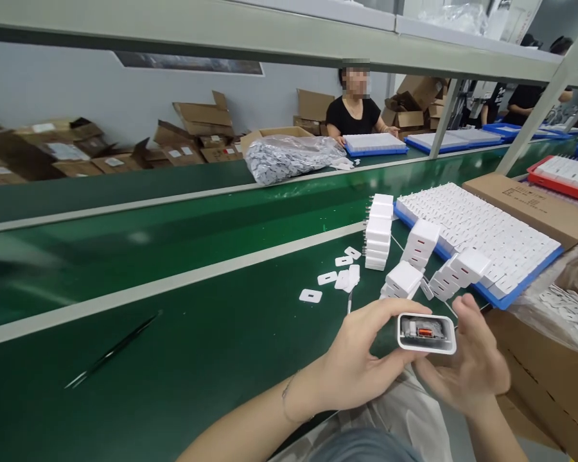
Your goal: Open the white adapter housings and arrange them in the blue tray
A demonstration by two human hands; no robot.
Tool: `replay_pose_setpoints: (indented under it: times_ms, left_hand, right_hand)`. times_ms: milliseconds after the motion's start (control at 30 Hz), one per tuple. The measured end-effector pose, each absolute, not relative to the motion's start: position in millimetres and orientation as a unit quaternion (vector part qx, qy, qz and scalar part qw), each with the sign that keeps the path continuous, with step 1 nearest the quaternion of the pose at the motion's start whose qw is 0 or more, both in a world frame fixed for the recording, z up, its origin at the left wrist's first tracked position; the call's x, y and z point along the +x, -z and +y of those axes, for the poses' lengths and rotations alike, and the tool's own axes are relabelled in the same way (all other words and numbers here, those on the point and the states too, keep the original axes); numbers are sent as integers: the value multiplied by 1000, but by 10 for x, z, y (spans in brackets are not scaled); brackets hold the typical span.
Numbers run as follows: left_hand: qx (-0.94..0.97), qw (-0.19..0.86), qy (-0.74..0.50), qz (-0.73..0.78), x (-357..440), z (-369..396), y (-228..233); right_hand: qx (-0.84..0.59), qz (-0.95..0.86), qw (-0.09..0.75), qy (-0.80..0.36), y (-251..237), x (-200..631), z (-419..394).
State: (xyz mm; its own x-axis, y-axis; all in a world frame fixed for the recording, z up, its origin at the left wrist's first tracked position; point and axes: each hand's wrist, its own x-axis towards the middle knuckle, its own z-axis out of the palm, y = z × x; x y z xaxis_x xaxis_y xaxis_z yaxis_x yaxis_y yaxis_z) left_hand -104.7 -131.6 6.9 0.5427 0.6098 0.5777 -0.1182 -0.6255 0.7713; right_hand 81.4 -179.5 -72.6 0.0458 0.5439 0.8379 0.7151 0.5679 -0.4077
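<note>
Both hands met at the lower right of the frame, over the near edge of the green table point(183, 359). Between them was a white charger point(426, 333) with its open face turned up, showing the parts inside. Its long axis lay left to right across the frame. The left hand point(361, 366) gripped the charger's left end with closed fingers. The right hand point(467, 366) supported the right end from behind, its fingers loosely curled around it. Just above them lay loose chargers point(404, 279) beside a blue tray point(520, 292). Small white covers point(340, 277) lay on the table further left, well apart from the tweezers point(110, 351).
</note>
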Motion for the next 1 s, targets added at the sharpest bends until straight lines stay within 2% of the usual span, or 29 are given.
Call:
replay_pose_setpoints:
  times_ms: [67,167,367,567,733,867,1000]
  left_hand:
    - [775,393,-475,138,-1080,-1320,-78]
    - [781,374,-490,104,-1126,-1321,-89]
    - [791,354,-492,88,-1184,-1332,-101]
    - [786,332,-507,124,-1238,-1336,-73]
    - [759,320,-522,223,-1550,-1306,22]
    - [582,432,-544,423,-2023,-1293,195]
    - [344,561,-558,506,-2338,-1378,412]
  right_hand:
    - [-406,-690,593,87,555,735,-1817]
    - [-383,-698,603,39,369,664,-1853]
    - [-356,-723,591,33,354,626,-1852]
    - [-410,-701,584,30,357,639,-1845]
    - [-513,-639,572,35,606,840,-1863]
    - [-642,-591,488,-10,844,1000,-1834]
    - [-650,-616,440,-65,909,901,-1675]
